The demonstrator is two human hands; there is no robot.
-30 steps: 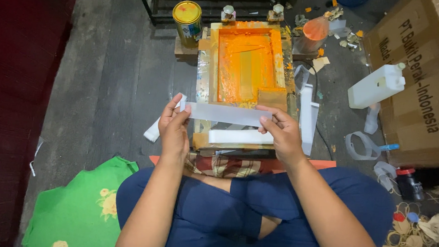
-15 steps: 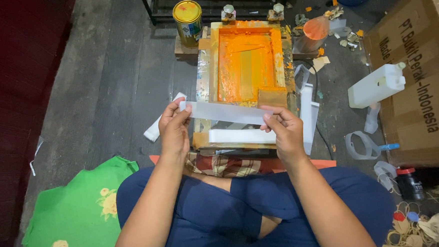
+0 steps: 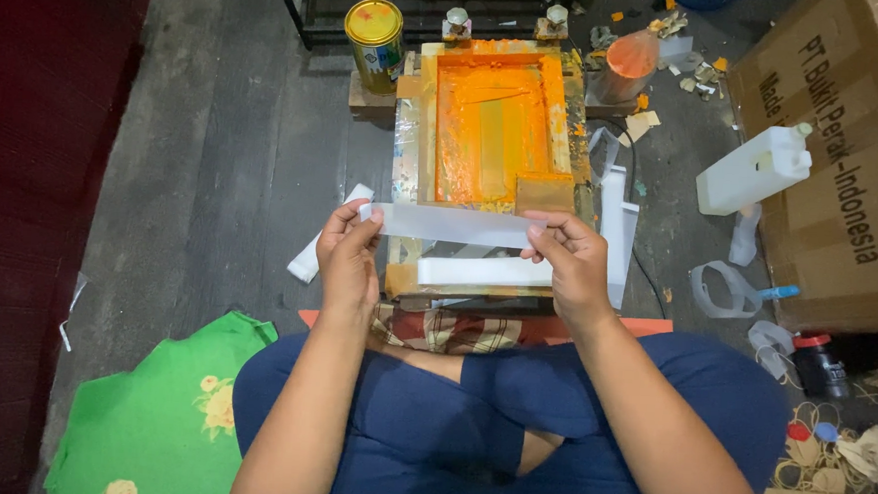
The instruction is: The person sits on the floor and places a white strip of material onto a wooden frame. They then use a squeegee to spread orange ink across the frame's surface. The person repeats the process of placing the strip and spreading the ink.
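Head view, looking down over my crossed legs: I hold a white strip [image 3: 452, 225] stretched level between both hands, just above the near end of the orange-stained printing frame [image 3: 493, 130]. My left hand [image 3: 348, 257] pinches the strip's left end between thumb and fingertips, closed firmly on it; my right hand [image 3: 569, 259] pinches the right end the same way, thumb on top. Neither hand holds anything else. The strip hangs clear of the frame as far as I can tell, though whether its far edge brushes the wood I cannot say.

A second white strip [image 3: 485, 270] lies flat on the board just below the one I hold, near my wrists. To keep this hold good, I judge that equal tension matters: pull gently outward with both hands so the strip stays flat and does not sag or twist, keep its long edges parallel to the frame's near rail, and grip only the very ends so my fingers stay off the middle. The orange ink looks wet in places, so I should keep my knuckles out of it.

Round about, a yellow-lidded tin [image 3: 374, 31] stands beside the frame's far left corner, a white plastic jug [image 3: 753, 171] lies to the right against a cardboard box [image 3: 844, 168], and a green cloth [image 3: 165, 413] lies by my left knee.
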